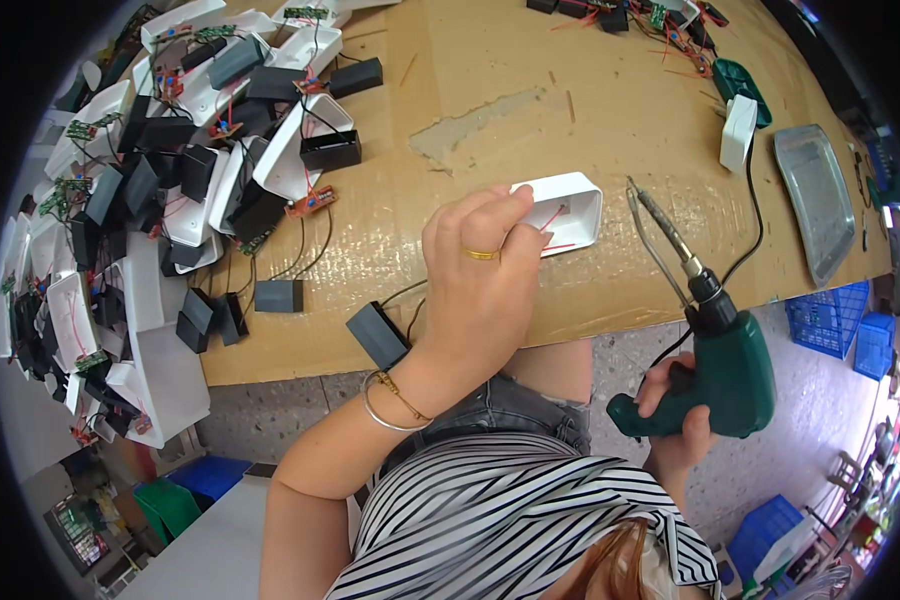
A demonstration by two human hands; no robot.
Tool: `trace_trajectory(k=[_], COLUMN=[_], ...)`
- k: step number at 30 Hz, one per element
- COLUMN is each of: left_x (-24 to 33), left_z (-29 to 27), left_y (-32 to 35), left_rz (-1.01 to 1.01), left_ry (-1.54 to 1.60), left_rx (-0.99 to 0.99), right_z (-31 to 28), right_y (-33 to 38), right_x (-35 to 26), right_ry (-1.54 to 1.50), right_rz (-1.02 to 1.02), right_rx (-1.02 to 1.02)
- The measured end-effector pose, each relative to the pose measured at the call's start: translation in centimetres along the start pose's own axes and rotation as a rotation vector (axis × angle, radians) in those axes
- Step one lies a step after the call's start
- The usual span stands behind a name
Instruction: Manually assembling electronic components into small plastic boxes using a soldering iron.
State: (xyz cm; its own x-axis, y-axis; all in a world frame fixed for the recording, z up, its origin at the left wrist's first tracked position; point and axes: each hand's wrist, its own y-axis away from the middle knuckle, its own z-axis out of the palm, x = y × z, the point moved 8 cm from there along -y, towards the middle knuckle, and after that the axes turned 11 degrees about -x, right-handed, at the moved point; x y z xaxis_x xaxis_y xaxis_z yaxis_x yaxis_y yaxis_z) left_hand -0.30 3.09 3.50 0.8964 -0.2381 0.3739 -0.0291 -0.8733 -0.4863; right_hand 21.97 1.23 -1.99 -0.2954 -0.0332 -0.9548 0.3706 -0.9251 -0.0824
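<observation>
My left hand [480,265] is closed on a white plastic housing [585,205] that lies with its hollow side up on the cardboard. Thin red wires [560,222] show inside it, near my fingertips; the rest of the inside is hidden behind my fingers. A dark grey box [378,335] with black leads lies beside my left wrist at the table's edge. In my right hand [670,400] is a green soldering gun [735,375], its fingers wrapped round the handle. The metal tip points up and away, to the right of the housing and apart from it.
White housings, dark boxes and small circuit boards [312,202] are heaped at the left. At the right lie a grey metal tray [818,205], a white plug-like block [738,132] with a black cable, and a green case [735,82]. More wired parts [620,15] sit at the far edge.
</observation>
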Motion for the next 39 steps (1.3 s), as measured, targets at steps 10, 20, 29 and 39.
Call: trace_trajectory(k=[10,20,29,39], left_x=[0.1,0.1,0.3,0.2], left_z=[0.6,0.4,0.4,0.3], left_y=[0.1,0.3,0.2,0.1], left_rz=[0.024,0.052,0.031,0.029], left_ry=[-0.021,-0.043,-0.050,-0.055], left_rx=[0.043,0.051,0.007,0.005], right_z=[0.3,1.9,1.7,2.0], right_y=[2.1,1.4,1.6,1.4], right_x=[1.3,1.5,0.9,0.1], right_ry=[0.180,0.182,0.182,0.186], right_rz=[0.225,0.287,0.297,0.292], right_rx=[0.086,0.081,0.099,0.096])
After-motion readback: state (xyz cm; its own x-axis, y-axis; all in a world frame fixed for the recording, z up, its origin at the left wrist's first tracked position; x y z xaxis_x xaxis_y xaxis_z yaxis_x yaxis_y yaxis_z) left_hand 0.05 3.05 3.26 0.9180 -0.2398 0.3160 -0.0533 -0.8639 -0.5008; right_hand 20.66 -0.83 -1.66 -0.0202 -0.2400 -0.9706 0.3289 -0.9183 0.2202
